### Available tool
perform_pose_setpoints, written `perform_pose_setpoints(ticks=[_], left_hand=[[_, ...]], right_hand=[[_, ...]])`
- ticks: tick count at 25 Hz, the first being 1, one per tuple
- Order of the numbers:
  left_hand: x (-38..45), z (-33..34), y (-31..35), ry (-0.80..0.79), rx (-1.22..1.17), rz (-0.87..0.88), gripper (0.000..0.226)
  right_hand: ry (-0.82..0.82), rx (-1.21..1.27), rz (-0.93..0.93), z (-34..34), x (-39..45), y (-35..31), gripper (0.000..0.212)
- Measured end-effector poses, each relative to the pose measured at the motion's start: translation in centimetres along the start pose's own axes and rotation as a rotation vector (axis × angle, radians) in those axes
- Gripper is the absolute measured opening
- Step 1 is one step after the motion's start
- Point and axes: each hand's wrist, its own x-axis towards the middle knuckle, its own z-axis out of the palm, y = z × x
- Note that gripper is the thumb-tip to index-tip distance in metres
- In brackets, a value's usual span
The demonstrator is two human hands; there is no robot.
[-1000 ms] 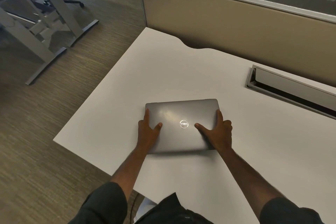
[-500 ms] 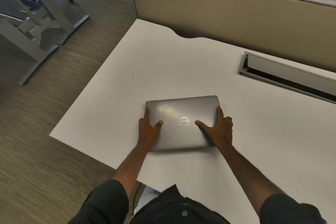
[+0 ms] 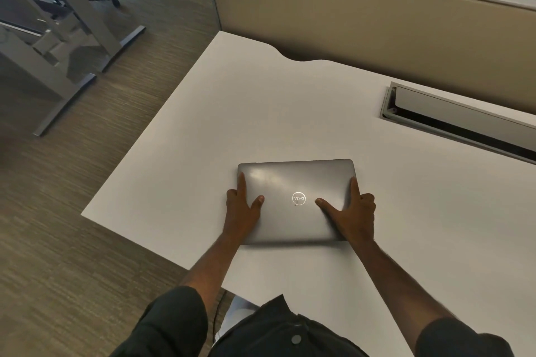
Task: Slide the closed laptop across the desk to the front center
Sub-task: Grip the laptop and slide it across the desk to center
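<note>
A closed grey laptop (image 3: pixel 295 182) with a round logo on its lid lies flat on the white desk (image 3: pixel 261 113), a short way in from the near edge. My left hand (image 3: pixel 242 211) grips its left side, thumb on the lid and index finger along the edge. On the laptop's right side my right hand (image 3: pixel 352 216) holds it the same way, thumb on the lid near the logo. Both hands cover the laptop's near corners.
A recessed cable tray (image 3: pixel 452 122) with a grey rim is set into the desk at the back right. A beige partition (image 3: pixel 362 23) runs along the desk's far edge. To the left the desk ends over carpet, with another desk's legs (image 3: pixel 72 46) beyond.
My view has shifted a little, so the desk's far parts sit lower in frame. The laptop and both hands keep the same grip, and any slide is too small to tell.
</note>
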Motion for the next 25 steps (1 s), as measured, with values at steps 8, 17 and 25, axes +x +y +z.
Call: perform_pose_setpoints(ticks=[8, 17, 25], left_hand=[[-0.1, -0.3, -0.5, -0.046, 0.273, 0.089, 0.084], [-0.1, -0.4, -0.9, 0.001, 0.487, 0.150, 0.083], [0.0, -0.3, -0.8, 0.000, 0.567, 0.161, 0.082]], right_hand=[[0.051, -0.090, -0.039, 0.1, -0.4, 0.7, 0.116], [0.121, -0.255, -0.058, 0.3, -1.0, 0.4, 0.110], [0.132, -0.288, -0.053, 0.8, -1.2, 0.9, 0.107]])
